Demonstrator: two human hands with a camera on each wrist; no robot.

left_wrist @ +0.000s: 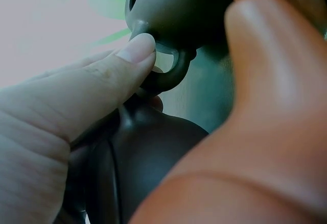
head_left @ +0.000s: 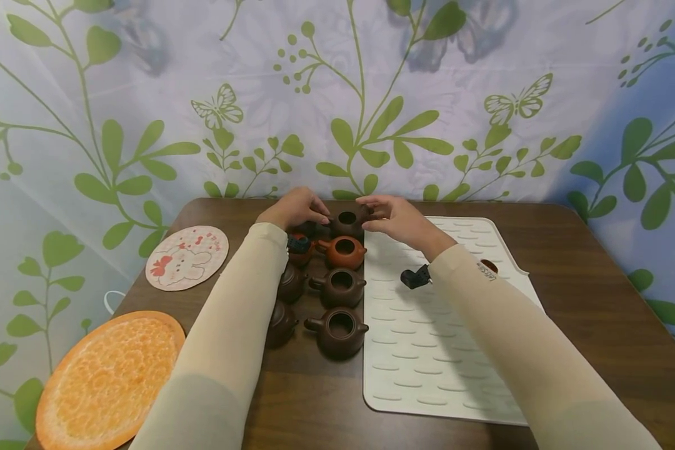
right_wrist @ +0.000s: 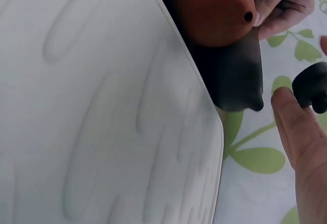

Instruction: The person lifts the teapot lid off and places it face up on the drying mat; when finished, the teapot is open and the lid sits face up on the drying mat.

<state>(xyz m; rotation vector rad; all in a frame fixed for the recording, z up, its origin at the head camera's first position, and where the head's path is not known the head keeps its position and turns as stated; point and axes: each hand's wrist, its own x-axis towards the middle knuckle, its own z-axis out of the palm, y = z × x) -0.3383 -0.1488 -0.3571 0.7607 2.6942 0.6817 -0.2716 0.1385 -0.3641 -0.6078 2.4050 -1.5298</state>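
My left hand (head_left: pixel 297 208) pinches the handle of the farthest dark brown teapot (head_left: pixel 347 218) between thumb and fingers; the left wrist view shows the thumb on that handle (left_wrist: pixel 176 73). The teapot's round mouth is uncovered. On its spout side, my right hand (head_left: pixel 398 220) holds a small dark teapot lid (right_wrist: pixel 308 85) at its fingertips, with a knob showing. An orange-red teapot (head_left: pixel 345 252) stands nearest in the same row, then two more brown teapots (head_left: pixel 342 286), all without lids and with spouts pointing right.
Another column of teapots (head_left: pixel 282 325) is partly hidden beneath my left arm. A white ridged mat (head_left: pixel 410 375) lies to the right, with a small reddish-brown piece (head_left: pixel 489 265) partly behind my right sleeve. A bunny mat (head_left: pixel 188 257) and an orange-slice mat (head_left: pixel 112 381) lie left.
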